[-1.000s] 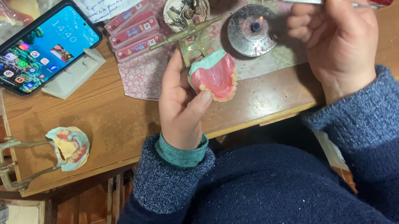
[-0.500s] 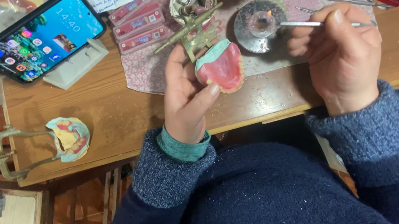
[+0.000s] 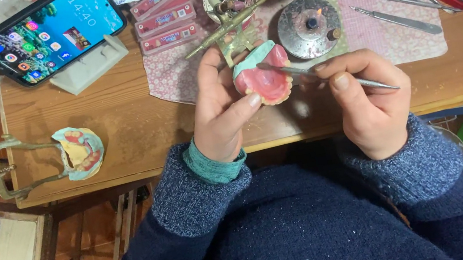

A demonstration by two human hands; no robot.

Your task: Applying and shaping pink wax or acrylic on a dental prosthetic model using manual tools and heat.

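Observation:
My left hand (image 3: 221,111) grips a denture model (image 3: 262,76), pink wax on a pale green base, held over the front of the wooden workbench (image 3: 136,121). In my right hand (image 3: 364,98) is a thin metal wax tool (image 3: 322,75), pinched like a pen. Its tip rests on the pink wax of the model. A brass articulator frame (image 3: 228,33) lies just behind the model.
A small round metal burner (image 3: 308,26) with a flame stands behind my hands. A phone (image 3: 48,29) leans on a stand at back left. Another dental cast in a brass frame (image 3: 45,160) lies at left. Metal instruments (image 3: 398,20) and red pliers lie at back right.
My right hand has brought the tool from the burner down and left onto the wax model. My left hand has drawn the model slightly closer to me.

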